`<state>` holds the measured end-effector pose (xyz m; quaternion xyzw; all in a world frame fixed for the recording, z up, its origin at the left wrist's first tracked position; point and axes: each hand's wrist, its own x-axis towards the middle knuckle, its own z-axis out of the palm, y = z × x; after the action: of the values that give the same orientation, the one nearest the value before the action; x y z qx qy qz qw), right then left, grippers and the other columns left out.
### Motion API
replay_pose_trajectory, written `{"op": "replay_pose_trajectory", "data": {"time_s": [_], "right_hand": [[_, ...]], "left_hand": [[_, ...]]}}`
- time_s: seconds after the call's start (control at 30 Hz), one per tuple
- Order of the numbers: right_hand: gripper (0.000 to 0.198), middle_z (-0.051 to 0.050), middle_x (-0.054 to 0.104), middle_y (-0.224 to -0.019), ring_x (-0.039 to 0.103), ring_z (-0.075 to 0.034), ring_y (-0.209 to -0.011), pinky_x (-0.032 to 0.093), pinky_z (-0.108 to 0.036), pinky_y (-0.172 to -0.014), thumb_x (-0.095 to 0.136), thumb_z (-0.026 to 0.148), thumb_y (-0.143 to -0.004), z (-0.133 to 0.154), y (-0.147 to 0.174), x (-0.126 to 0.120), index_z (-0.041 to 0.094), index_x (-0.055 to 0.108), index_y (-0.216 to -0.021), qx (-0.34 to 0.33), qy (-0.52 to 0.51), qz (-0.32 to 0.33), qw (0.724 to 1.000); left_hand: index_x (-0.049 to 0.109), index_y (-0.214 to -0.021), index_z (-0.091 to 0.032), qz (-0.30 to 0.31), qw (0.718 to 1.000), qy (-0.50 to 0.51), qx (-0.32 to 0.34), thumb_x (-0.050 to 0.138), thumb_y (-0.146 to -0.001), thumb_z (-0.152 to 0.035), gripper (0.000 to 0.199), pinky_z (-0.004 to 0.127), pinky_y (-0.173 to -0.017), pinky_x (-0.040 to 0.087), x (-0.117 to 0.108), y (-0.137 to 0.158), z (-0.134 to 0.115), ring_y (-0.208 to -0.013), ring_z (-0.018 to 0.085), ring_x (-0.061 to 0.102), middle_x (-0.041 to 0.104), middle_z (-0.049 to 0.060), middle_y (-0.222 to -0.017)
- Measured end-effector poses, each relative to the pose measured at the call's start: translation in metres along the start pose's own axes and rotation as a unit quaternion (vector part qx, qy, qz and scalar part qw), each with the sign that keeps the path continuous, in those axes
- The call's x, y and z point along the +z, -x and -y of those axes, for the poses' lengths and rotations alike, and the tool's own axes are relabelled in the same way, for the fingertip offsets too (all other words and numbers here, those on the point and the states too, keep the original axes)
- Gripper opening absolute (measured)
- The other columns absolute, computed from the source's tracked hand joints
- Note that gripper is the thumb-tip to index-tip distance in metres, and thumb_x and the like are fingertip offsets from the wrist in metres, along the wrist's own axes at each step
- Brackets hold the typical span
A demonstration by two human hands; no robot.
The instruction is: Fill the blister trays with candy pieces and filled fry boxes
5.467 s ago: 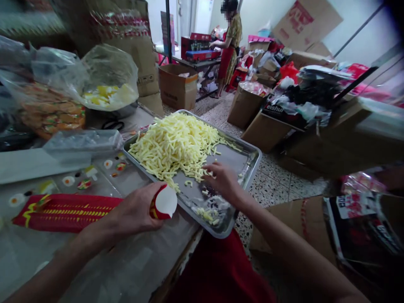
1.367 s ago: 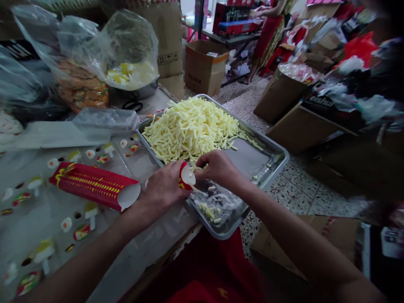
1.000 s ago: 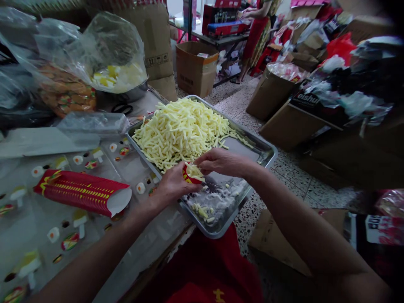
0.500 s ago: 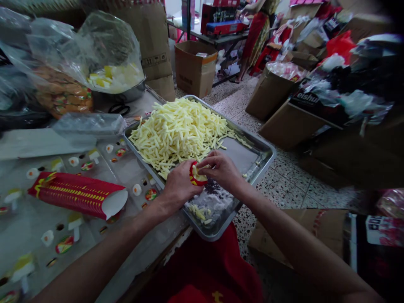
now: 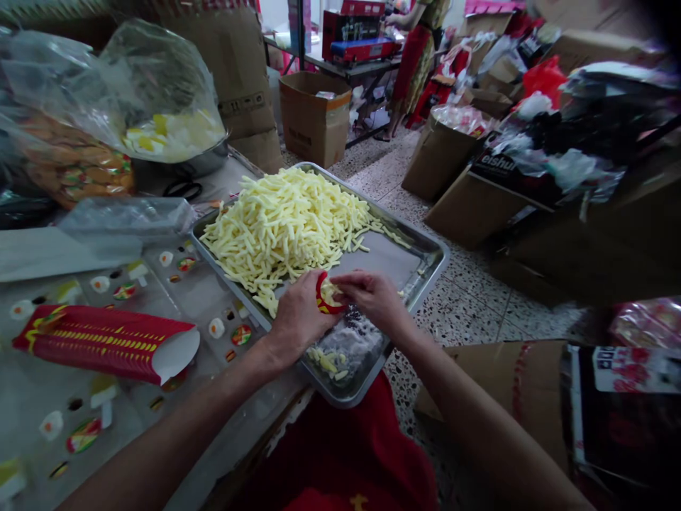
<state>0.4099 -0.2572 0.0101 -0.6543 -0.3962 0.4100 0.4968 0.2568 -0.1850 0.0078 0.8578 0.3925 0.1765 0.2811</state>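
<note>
My left hand is wrapped round a small red and yellow fry carton, its mouth turned to the right. Pale fries show inside that mouth. At the opening, my right hand has its fingers pinched together, touching the fries there; whether a fry is between the fingertips is hidden. Both hands are over the near part of a metal tray. A big heap of pale yellow fries fills the tray's far left. Short broken bits lie near its front corner beside whitish crumbs.
A stack of flattened red cartons lies on the patterned table cover to the left. Behind it are bags of orange-brown pieces and black scissors. Cardboard boxes stand around the speckled floor; another person stands at the back.
My right hand's fingers have straightened and drawn together at the carton's mouth. The left hand keeps its hold. The whole view has shifted slightly, moving the surroundings leftward.
</note>
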Motion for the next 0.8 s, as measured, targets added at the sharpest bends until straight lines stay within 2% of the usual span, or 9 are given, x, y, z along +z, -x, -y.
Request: {"op": "replay_pose_trajectory", "data": {"time_s": [0.1,0.2,0.27,0.4,0.53,0.6,0.67,0.73,0.8], "right_hand": [[0.021,-0.004,0.076,-0.088,0.068,-0.016,-0.075,0.053,-0.027,-0.071,0.074,0.020,-0.080,-0.005,-0.002,0.002,0.019,0.078,-0.101,-0.046,0.105,-0.081,0.990],[0.013,-0.004,0.076,-0.080,0.067,-0.016,-0.070,0.049,-0.026,-0.067,0.077,0.023,-0.079,0.002,-0.001,0.003,0.017,0.079,-0.090,-0.052,0.184,-0.085,0.978],[0.009,-0.005,0.076,-0.084,0.067,-0.017,-0.074,0.047,-0.026,-0.071,0.072,0.018,-0.083,0.009,0.003,0.007,0.018,0.080,-0.087,-0.077,0.254,-0.059,0.962],[0.024,-0.003,0.075,-0.084,0.064,-0.015,-0.077,0.043,-0.024,-0.072,0.060,0.004,-0.081,0.023,0.010,0.020,0.019,0.079,-0.080,-0.121,0.308,0.041,0.943],[0.018,-0.001,0.073,-0.076,0.060,-0.012,-0.067,0.040,-0.023,-0.064,0.064,0.009,-0.082,0.033,0.000,0.002,0.018,0.080,-0.083,-0.125,0.281,0.140,0.941],[0.012,-0.001,0.074,-0.078,0.060,-0.012,-0.065,0.041,-0.022,-0.061,0.071,0.022,-0.085,0.035,-0.019,-0.020,0.018,0.080,-0.091,-0.096,0.256,0.093,0.958],[0.024,-0.005,0.074,-0.078,0.061,-0.014,-0.064,0.042,-0.024,-0.061,0.070,0.037,-0.089,0.033,-0.047,-0.041,0.016,0.080,-0.093,-0.052,0.293,-0.039,0.954],[0.037,-0.010,0.074,-0.076,0.063,-0.017,-0.066,0.044,-0.027,-0.065,0.065,0.045,-0.093,0.028,-0.077,-0.053,0.012,0.080,-0.085,-0.005,0.405,-0.155,0.901],[0.040,-0.014,0.075,-0.082,0.066,-0.021,-0.075,0.046,-0.030,-0.069,0.069,0.049,-0.089,0.021,-0.101,-0.056,0.011,0.080,-0.085,0.030,0.498,-0.177,0.849]], "left_hand": [[0.055,-0.123,-0.019,-0.010,1.000,0.010,0.014,0.077,-0.073,-0.035,0.057,0.040,-0.095,0.052,0.001,0.001,-0.005,-0.109,0.029,0.066,0.068,0.011,-0.117],[0.054,-0.123,-0.020,-0.029,0.999,0.005,0.020,0.077,-0.072,-0.032,0.058,0.039,-0.097,0.052,0.002,0.002,-0.005,-0.110,0.029,0.066,0.067,0.011,-0.118],[0.054,-0.124,-0.019,-0.037,0.999,-0.002,0.039,0.074,-0.073,-0.027,0.055,0.040,-0.099,0.051,0.004,0.003,-0.003,-0.111,0.029,0.066,0.067,0.011,-0.118],[0.055,-0.126,-0.016,-0.033,0.996,0.031,0.081,0.067,-0.071,-0.018,0.056,0.041,-0.103,0.050,0.011,0.004,0.002,-0.115,0.029,0.064,0.067,0.013,-0.121],[0.057,-0.126,-0.019,-0.007,0.994,0.096,0.053,0.074,-0.067,-0.024,0.061,0.040,-0.102,0.050,0.008,-0.001,0.005,-0.114,0.027,0.064,0.068,0.010,-0.123],[0.058,-0.124,-0.020,-0.007,0.995,0.102,0.015,0.077,-0.068,-0.029,0.060,0.039,-0.098,0.052,0.003,-0.006,0.007,-0.110,0.027,0.066,0.069,0.007,-0.118],[0.058,-0.125,-0.021,-0.016,0.995,0.098,-0.007,0.080,-0.067,-0.033,0.064,0.039,-0.096,0.052,-0.003,-0.012,0.008,-0.107,0.026,0.067,0.070,0.006,-0.116],[0.057,-0.126,-0.022,-0.017,0.994,0.104,-0.003,0.083,-0.064,-0.035,0.068,0.038,-0.097,0.051,-0.009,-0.017,0.008,-0.107,0.025,0.066,0.070,0.005,-0.117],[0.057,-0.127,-0.023,-0.012,0.993,0.114,0.004,0.084,-0.064,-0.035,0.069,0.037,-0.097,0.051,-0.015,-0.018,0.008,-0.107,0.024,0.066,0.070,0.004,-0.117]]}}
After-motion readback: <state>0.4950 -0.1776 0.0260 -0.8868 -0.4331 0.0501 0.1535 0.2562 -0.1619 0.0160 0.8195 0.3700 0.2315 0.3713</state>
